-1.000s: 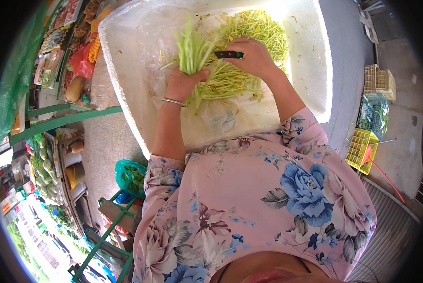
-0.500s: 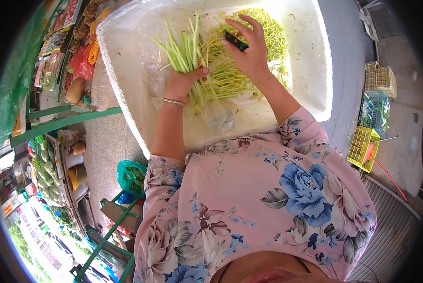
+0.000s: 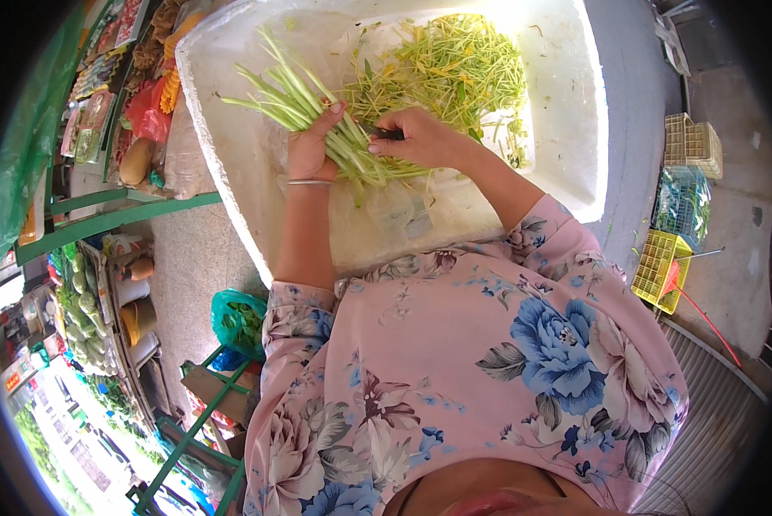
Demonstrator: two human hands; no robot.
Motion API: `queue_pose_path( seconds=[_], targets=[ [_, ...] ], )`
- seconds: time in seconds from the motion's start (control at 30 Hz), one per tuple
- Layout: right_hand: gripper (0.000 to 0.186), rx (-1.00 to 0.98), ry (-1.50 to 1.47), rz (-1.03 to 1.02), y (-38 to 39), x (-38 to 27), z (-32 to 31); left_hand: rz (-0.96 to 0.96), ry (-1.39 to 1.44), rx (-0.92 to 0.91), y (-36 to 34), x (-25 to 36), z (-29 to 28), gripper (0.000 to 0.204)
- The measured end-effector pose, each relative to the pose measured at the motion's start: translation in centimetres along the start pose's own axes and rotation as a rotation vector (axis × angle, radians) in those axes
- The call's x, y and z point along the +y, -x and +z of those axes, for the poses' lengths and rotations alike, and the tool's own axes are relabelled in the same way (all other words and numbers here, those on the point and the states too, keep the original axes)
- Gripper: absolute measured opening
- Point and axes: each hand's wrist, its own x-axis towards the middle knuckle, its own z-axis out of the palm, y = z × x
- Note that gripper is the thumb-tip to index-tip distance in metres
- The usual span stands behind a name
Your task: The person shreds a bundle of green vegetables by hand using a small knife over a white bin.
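Note:
My left hand is wrapped round a bunch of pale green vegetable stalks, tilted with one end toward the upper left. In my right hand is a small dark-handled knife, its blade end against the side of the bunch and mostly hidden there. Both hands are over a large white foam box. Behind and right of my right hand, a heap of cut yellow-green trimmings lies in the box. A crumpled clear plastic bag rests near the box's close edge.
A green metal frame stands left of the box, by shelves of goods. A green plastic bag of leafy greens sits lower left. On the right are a yellow crate, a blue-green basket and a beige crate.
My right hand has come down and left, bringing the knife from above the trimmings to the bunch. My left hand has tilted the stalks further to the left.

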Motion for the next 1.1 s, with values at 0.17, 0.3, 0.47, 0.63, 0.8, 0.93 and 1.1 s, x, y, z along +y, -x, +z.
queue_pose_path(
  seconds=[0.17, 0.3, 0.47, 0.63, 0.8, 0.93, 1.1],
  targets=[
    [0.033, 0.324, -0.381, 0.125, -0.7, 0.0, -0.5, -0.107, -0.023, -0.175, 0.7, 0.7, -0.1, 0.024],
    [0.043, 0.180, -1.001, 0.060, -0.1, -0.8, -0.4, -0.153, -0.013, -0.252, 0.9, 0.4, 0.4, 0.025],
    [0.046, 0.181, -0.949, -0.007, -0.2, -1.0, 0.0, -0.130, -0.074, -0.340, 0.7, -0.2, 0.4, 0.026],
    [0.043, 0.214, -0.913, 0.003, 0.0, -2.0, 0.1, -0.130, -0.064, -0.309, 1.0, -0.3, 0.3, 0.025],
    [0.040, 0.462, -0.541, -0.087, -0.8, 0.2, 0.0, -0.168, -0.006, -0.262, 1.1, -0.1, 0.6, 0.023],
    [0.042, 0.645, -0.622, -0.040, -0.7, 0.4, -2.3, -0.177, -0.097, -0.224, 1.1, 0.1, 0.8, 0.024],
    [0.048, 0.480, -0.427, -0.145, -0.1, -0.7, -3.3, -0.057, -0.311, -0.164, 1.3, -0.3, 1.5, 0.028]
  ],
)
